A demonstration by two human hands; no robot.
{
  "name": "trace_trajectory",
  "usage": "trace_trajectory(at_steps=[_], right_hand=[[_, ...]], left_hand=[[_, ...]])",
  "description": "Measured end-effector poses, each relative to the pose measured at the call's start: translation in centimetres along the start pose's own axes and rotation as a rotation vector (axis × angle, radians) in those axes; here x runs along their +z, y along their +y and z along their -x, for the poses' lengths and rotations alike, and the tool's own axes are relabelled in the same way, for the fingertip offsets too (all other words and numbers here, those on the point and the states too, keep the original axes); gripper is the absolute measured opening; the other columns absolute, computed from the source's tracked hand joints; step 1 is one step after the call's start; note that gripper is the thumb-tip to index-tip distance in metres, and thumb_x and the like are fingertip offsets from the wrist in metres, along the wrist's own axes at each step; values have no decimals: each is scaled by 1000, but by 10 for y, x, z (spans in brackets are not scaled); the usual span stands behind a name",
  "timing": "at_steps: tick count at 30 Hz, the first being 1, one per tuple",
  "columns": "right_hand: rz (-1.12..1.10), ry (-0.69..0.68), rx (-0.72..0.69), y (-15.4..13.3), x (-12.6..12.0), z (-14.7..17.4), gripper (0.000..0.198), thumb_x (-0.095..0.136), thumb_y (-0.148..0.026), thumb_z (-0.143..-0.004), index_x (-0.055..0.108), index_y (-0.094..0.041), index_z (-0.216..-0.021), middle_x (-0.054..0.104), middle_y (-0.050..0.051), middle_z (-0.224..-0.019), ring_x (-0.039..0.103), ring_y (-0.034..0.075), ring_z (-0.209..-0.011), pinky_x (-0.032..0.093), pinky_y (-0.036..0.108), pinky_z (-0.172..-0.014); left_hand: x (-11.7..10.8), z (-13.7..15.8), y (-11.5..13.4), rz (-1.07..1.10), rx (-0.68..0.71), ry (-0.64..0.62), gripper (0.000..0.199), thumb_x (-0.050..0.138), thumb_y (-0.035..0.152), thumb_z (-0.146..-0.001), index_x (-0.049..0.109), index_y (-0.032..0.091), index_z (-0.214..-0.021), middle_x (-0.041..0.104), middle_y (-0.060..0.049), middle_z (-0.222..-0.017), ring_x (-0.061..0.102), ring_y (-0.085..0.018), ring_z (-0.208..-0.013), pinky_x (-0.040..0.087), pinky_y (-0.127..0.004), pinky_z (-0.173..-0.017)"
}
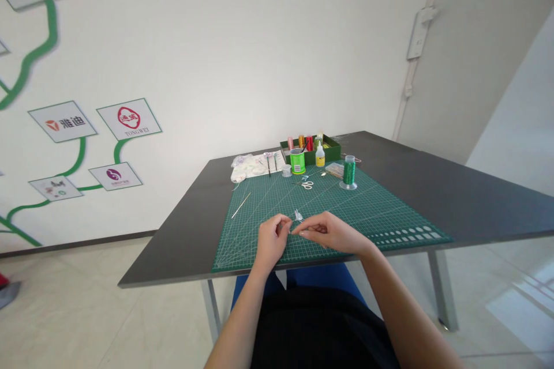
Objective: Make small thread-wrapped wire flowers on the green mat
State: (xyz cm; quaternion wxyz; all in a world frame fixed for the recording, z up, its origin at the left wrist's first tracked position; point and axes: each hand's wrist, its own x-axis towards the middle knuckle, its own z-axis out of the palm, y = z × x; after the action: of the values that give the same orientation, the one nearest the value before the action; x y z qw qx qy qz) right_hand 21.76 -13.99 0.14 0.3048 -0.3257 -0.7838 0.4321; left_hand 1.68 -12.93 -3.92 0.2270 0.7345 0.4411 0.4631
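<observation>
At the near part of the green cutting mat (259,242), which lies on the dark surface (182,242), your two hands meet almost fingertip to fingertip. Your left hand (272,239) is curled, its thumb and forefinger drawn together in a pinch; whatever sits between them is too fine to make out. Your right hand (332,233) comes in from the other side with its fingers nearly straight and close together, the thumb underneath near the forefinger; you cannot tell from this view whether it grips anything. The small pale, petal-like piece (298,215) is just beyond your fingertips, in the gap between the two hands; whether it touches the mat cannot be told.

To the left of it, a thin light stick (241,206) lies slantwise on the mat. Farther from you are the scissors (307,185), with their white handles to the right, and the spool of green thread (349,170) standing upright. Behind the scissors stand the bright green can (298,162) and the white bottle with a yellow label (319,157), in front of the dark green box (332,151) holding coloured spools.
</observation>
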Motion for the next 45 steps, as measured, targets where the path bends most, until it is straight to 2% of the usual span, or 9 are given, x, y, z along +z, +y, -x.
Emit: trace_trajectory(at_steps=[3,5,9,19,28,34,38,42,45], right_hand=[[72,3,-17,-9,-13,-7,39,56,-45,-94,78,-15,-104,47,-2,-53,34,8,-46,26,22,-44],[112,17,-46,-12,-21,-14,38,55,-44,-94,79,-15,-102,53,0,-57,31,8,-48,24,23,-45],[147,27,-50,-11,-31,-24,38,55,-42,-93,79,-13,-101,60,3,-65,33,9,-51,24,23,-47],[141,-13,-16,3,-37,-38,42,54,-45,-93,78,-12,-103,40,-4,-52,26,8,-47,18,23,-44],[-77,-2,36,32,-28,-36,48,56,-50,-90,73,-8,-105,35,-8,-48,30,8,-45,22,22,-45],[-318,-19,107,46,-17,-30,48,57,-53,-88,68,-9,-101,34,-10,-44,24,6,-41,17,22,-43],[-453,-5,123,49,-11,-26,44,60,-54,-87,64,-12,-95,34,-11,-44,21,6,-39,15,22,-41],[-535,51,134,51,-2,-23,44,60,-60,-85,54,-16,-79,38,-10,-44,22,5,-38,14,22,-38],[-541,81,132,50,5,-22,49,53,-65,-88,52,-17,-79,38,-10,-42,21,5,-35,12,22,-37]], left_hand=[[0,1,3,-30,53,-34,16,54,23,-92,67,17,-83,62,1,-69,47,-10,-57,33,-22,-57],[0,1,4,-39,84,-54,17,54,22,-92,67,17,-83,63,0,-71,49,-11,-59,34,-22,-58],[0,2,6,-24,107,-80,18,53,20,-93,68,17,-84,66,-1,-74,51,-12,-61,36,-23,-60],[0,1,3,-1,111,-78,17,54,22,-94,68,17,-85,67,-1,-74,53,-12,-60,38,-23,-60],[0,2,1,10,100,-49,19,55,27,-94,66,17,-82,66,0,-71,52,-11,-59,38,-23,-60],[0,1,2,43,71,-41,22,54,32,-95,65,17,-82,66,0,-69,50,-10,-55,36,-22,-56],[1,1,2,103,36,-57,23,53,35,-95,65,17,-87,68,-1,-72,50,-10,-51,37,-21,-53],[2,0,-1,168,2,-57,24,53,38,-96,62,17,-89,70,-2,-75,51,-10,-48,39,-22,-51],[2,0,-2,205,-7,-42,24,53,39,-95,60,17,-89,70,-3,-77,53,-10,-50,40,-22,-51]])
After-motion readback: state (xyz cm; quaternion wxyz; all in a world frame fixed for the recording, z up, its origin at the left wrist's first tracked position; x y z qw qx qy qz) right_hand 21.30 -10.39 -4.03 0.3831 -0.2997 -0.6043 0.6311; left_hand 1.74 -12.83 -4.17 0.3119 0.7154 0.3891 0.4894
